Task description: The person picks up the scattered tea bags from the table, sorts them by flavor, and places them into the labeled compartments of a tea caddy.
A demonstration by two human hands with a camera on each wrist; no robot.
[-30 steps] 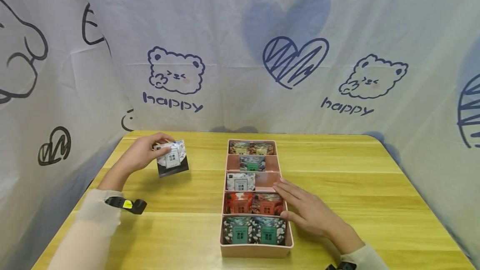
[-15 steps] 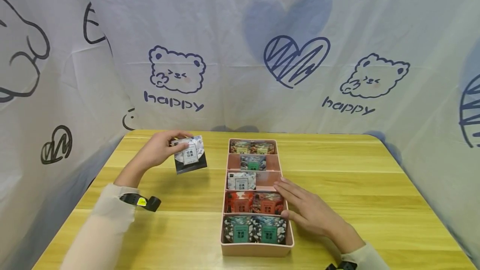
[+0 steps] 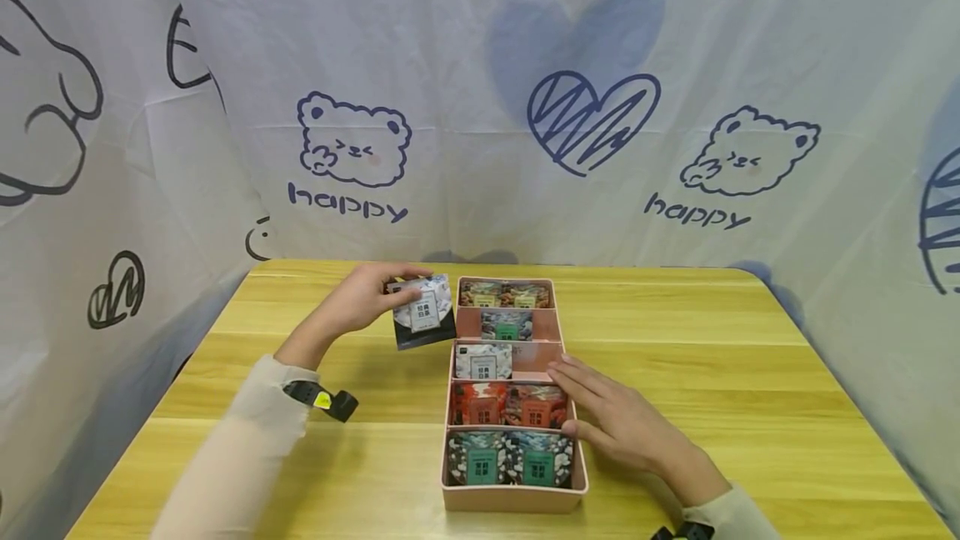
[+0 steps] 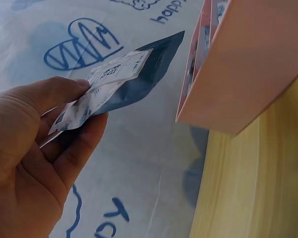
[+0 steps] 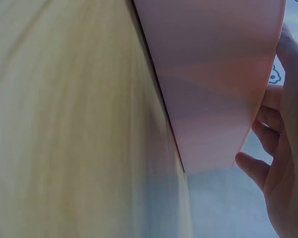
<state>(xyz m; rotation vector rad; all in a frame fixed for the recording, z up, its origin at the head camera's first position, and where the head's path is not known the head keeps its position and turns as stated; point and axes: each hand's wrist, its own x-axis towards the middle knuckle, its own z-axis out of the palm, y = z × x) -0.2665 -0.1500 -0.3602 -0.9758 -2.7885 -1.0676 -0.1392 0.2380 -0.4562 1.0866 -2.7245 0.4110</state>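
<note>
My left hand [image 3: 362, 297] pinches a white tea sachet with a black lower band [image 3: 425, 315] between thumb and fingers. The sachet is held tilted just left of the far half of a long pink divided box [image 3: 513, 501]. In the left wrist view, the sachet [image 4: 134, 79] points toward the box wall [image 4: 258, 64], a gap between them. My right hand [image 3: 626, 425] rests its fingertips on the box's right rim beside the middle compartments, fingers fairly straight. A matching white sachet [image 3: 482, 362] stands in the left half of the middle compartment; that compartment's right half is bare pink.
Yellow sachets [image 3: 483, 296] fill the farthest compartment, with one blue-green sachet [image 3: 506, 327] in the one before it. Two red sachets [image 3: 480, 405] and two green ones [image 3: 480, 461] stand in the nearer compartments. Beyond the wooden table [image 3: 712, 340] hangs a printed cloth [image 3: 465, 107].
My left hand has carried the white sachet rightward, from the table's left side to close beside the box. My right hand and the box have stayed in place.
</note>
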